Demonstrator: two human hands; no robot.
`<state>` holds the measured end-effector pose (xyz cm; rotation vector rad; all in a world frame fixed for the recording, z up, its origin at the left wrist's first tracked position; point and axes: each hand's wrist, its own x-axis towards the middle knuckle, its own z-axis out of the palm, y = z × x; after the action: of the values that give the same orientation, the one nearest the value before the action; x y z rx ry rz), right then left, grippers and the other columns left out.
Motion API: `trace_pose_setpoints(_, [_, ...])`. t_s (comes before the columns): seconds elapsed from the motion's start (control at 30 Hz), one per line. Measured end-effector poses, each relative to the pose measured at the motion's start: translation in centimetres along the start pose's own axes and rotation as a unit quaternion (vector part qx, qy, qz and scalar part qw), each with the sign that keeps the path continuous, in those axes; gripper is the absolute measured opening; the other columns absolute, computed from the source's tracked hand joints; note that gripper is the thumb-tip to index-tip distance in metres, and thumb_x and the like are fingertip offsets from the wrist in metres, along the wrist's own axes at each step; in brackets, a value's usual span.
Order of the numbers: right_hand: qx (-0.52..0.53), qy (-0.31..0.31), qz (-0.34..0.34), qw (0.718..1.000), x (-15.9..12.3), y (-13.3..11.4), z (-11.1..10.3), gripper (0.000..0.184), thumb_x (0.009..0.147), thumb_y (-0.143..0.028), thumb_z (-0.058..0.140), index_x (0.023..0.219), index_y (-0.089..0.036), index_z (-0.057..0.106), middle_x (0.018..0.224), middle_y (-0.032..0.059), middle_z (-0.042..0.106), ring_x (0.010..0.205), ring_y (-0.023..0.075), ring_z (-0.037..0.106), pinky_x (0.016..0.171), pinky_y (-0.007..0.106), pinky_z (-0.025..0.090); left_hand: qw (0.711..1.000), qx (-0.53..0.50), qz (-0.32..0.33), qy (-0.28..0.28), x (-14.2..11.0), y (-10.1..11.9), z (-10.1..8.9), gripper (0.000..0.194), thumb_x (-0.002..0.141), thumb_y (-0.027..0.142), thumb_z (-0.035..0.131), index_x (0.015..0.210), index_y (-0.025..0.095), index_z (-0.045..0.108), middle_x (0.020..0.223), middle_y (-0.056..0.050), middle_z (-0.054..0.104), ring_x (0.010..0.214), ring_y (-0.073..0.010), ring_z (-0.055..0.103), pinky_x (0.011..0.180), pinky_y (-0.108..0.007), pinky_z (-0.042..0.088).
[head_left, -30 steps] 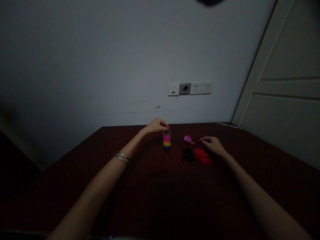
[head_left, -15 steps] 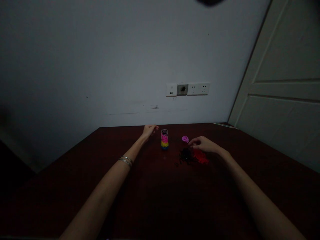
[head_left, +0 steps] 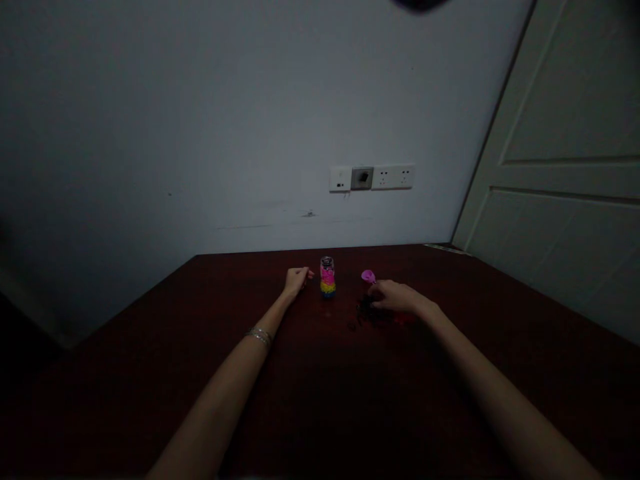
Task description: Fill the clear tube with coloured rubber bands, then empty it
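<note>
A small clear jar [head_left: 327, 280] stands upright on the dark red table, filled with blue, yellow and pink layers, its upper part clear or dark. To its left my left hand [head_left: 297, 280] rests on the table, fingers curled and apparently holding nothing, apart from the jar. My right hand [head_left: 395, 295] reaches into a loose pile of small dark pieces [head_left: 367, 312], fingertips pinched together; what they hold is too small to make out. Just behind that hand lies a pink spoon [head_left: 368, 275], its handle partly hidden. Red pieces [head_left: 404, 320] show under my right wrist.
A pale wall [head_left: 240, 133] rises behind the table [head_left: 310, 400], with sockets [head_left: 394, 177] above its back edge. A light panelled door [head_left: 565, 227] stands at the right. One or two dark bits lie left of the pile.
My right hand has moved down and left over the dark pile, covering most of the red pieces. My left hand has lowered and its fingers have curled in. Jar and spoon stay put.
</note>
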<state>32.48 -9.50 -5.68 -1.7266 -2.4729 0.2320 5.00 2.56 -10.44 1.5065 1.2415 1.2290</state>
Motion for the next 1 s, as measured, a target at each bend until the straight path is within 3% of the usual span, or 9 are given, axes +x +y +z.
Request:
trace_pose_setpoints(0.2, [-0.005,0.013,0.010,1.000,-0.1,-0.7,-0.2,0.025,0.078,-0.030,0.052,0.099,-0.022,0.063,0.102,0.0079,0.064,0.091,0.0216,0.059,0.072,0.029,0.043,0.996,-0.079,0.020,0.023,0.0,-0.5,-0.2,0.030,0.072,0.033,0.046,0.064,0.009,0.061,0.053,-0.002,0.056,0.034,-0.0044,0.034,0.035,-0.019,0.023])
trace_pose_setpoints(0.6, [0.146,0.048,-0.044,0.987,0.6,0.8,0.1,0.026,0.075,-0.030,0.053,0.088,-0.014,0.068,0.083,0.0070,0.067,0.072,0.0175,0.060,0.066,0.026,0.043,0.994,-0.104,0.027,0.028,-0.1,-0.4,-0.3,0.028,0.071,0.031,0.046,0.063,0.009,0.062,0.052,-0.002,0.055,0.034,-0.0047,0.035,0.035,-0.020,0.024])
trace_pose_setpoints(1.0, [0.212,0.044,-0.033,0.976,0.4,0.7,-0.2,0.025,0.073,-0.030,0.054,0.083,-0.013,0.069,0.073,0.0051,0.066,0.066,0.0151,0.057,0.062,0.025,0.043,0.988,-0.147,0.017,0.040,0.0,-0.2,-0.6,0.029,0.068,0.033,0.047,0.062,0.009,0.061,0.050,-0.003,0.056,0.033,-0.0054,0.036,0.034,-0.020,0.022])
